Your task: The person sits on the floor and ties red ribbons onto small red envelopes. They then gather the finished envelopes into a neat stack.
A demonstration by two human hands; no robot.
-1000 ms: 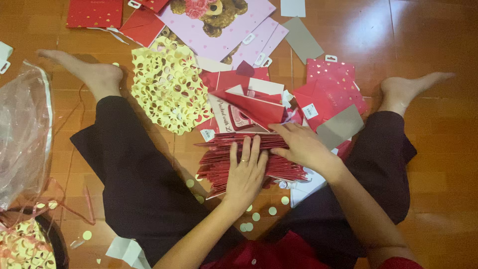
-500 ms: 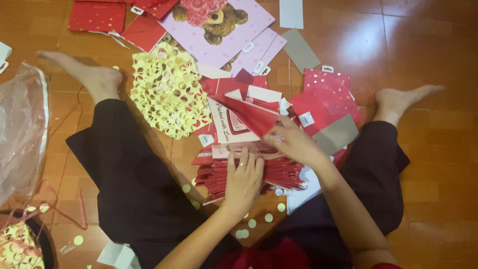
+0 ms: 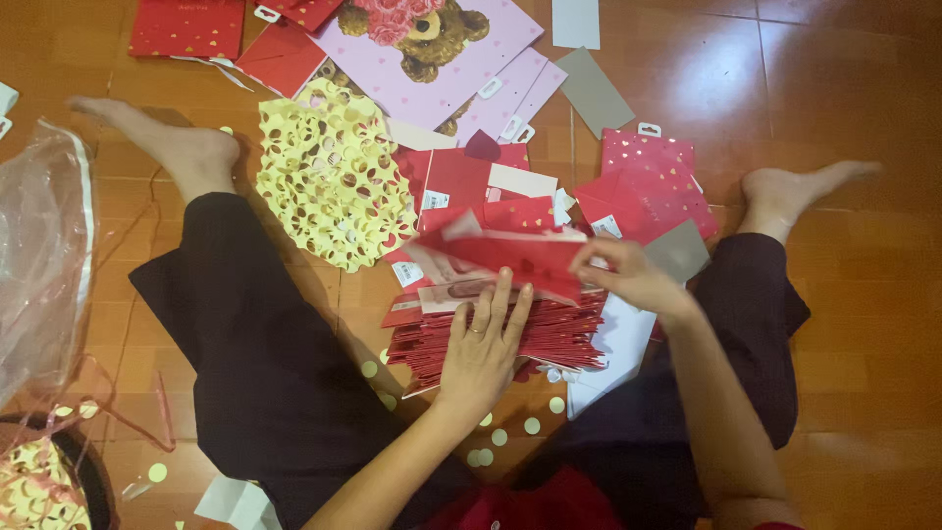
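Her right hand (image 3: pixel 628 275) has lifted a folded red bag (image 3: pixel 510 257) off the red stack (image 3: pixel 510 339), pinching its edge; her left hand (image 3: pixel 483 344) stays spread flat on the stack, so another piece is coming away.

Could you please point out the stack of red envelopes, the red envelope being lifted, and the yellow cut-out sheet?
stack of red envelopes (image 3: pixel 554 339): head view, right edge.
red envelope (image 3: pixel 510 257): head view, middle.
yellow cut-out sheet (image 3: pixel 329 177): head view, centre.

Card stack (image 3: pixel 510 339) hemmed between legs; floor (image 3: pixel 863 88) right open.
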